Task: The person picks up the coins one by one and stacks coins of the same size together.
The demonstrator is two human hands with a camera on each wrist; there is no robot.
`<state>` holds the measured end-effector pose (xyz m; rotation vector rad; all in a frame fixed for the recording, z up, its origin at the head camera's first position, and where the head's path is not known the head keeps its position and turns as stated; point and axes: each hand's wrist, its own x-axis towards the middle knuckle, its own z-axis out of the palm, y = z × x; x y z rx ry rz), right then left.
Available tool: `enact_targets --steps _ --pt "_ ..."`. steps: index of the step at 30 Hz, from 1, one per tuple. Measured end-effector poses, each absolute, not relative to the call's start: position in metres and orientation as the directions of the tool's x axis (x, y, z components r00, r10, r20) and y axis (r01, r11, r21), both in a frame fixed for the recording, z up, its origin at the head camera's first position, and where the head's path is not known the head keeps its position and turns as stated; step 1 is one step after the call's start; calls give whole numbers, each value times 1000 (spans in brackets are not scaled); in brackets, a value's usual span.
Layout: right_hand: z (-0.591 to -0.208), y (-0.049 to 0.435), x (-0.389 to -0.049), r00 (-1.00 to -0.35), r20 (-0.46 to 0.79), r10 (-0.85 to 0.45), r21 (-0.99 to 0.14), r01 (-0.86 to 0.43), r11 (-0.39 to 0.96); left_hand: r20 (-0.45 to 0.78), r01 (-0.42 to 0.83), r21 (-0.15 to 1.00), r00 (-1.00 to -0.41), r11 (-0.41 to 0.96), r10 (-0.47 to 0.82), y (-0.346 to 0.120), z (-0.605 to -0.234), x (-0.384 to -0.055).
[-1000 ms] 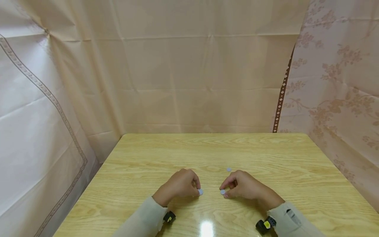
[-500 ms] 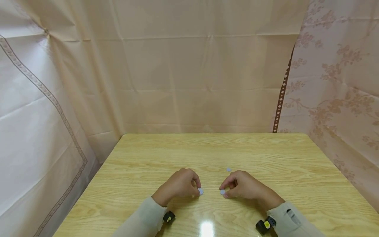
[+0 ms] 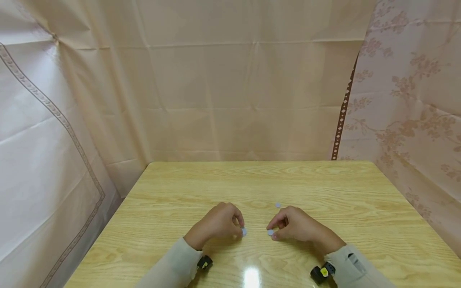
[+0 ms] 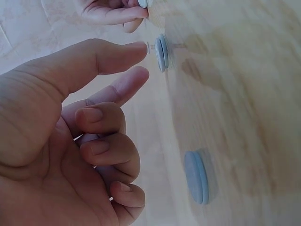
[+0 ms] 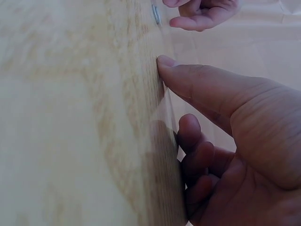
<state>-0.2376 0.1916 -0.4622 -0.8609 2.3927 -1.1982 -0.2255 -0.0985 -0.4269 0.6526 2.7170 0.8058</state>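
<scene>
In the head view, my left hand [image 3: 217, 222] is over the table with thumb and forefinger beside a small pale blue disc [image 3: 244, 232]. The left wrist view shows that layered disc [image 4: 162, 52] just past the tips of my thumb and forefinger, with a slim gap between; the other fingers are loosely bent. A second disc [image 3: 270, 232] sits between the thumb and forefinger of my right hand [image 3: 297, 226], which pinches its edges. From the right wrist camera, the thumb of that hand [image 5: 225, 103] reaches the tabletop, and its disc is hidden.
A further disc [image 3: 277, 205] lies on the wooden table [image 3: 252, 180] just beyond my right hand. The left wrist view shows another layered disc [image 4: 196, 178] on the tabletop past my bent fingers. Beige cloth [image 3: 234, 100] hangs behind the table, with patterned cloths at both sides.
</scene>
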Motion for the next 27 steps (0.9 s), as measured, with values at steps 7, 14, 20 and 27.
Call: enact_targets --steps 7,14,20,27 --pt "-464 193 -238 -761 -10 -648 -799 -384 463 -76 352 558 -880 752 469 -94 -423 -236" --pt "-465 193 -239 -756 -2 -655 -802 -390 453 -53 390 510 -875 767 481 -85 -418 -249" --pt "-464 193 -239 -761 -7 -648 -794 -389 466 -67 404 470 -871 785 487 -73 -417 -259" --pt "-463 193 -239 -770 -20 -638 -803 -368 468 -49 425 468 -863 775 503 -56 -423 -271"
